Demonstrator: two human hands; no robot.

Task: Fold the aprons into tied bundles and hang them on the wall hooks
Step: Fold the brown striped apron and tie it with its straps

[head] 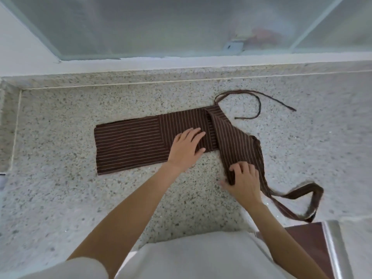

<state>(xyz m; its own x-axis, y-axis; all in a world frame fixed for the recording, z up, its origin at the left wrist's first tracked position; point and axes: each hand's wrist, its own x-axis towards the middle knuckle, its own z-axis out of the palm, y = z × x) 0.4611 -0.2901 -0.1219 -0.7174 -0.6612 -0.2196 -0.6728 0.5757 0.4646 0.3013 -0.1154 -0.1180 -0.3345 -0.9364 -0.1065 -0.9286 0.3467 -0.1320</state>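
Observation:
A brown pinstriped apron (pixel 130 141) lies folded into a long flat strip on the speckled stone counter (pixel 60 188). Its right end is turned down diagonally toward me. My left hand (pixel 186 147) presses flat on the strip near the fold, fingers straight. My right hand (pixel 242 181) grips the lower tip of the diagonal flap, with curled fingers on top and the thumb under its edge. One thin tie (pixel 258 103) loops on the counter behind the fold. A wider strap (pixel 298 200) trails right from the flap and curls near the counter's front edge.
A frosted glass window (pixel 161 27) and white sill run along the back of the counter. A raised stone lip (pixel 10 125) borders the counter's left side. A dark red surface with a metal edge (pixel 314 242) sits at the lower right.

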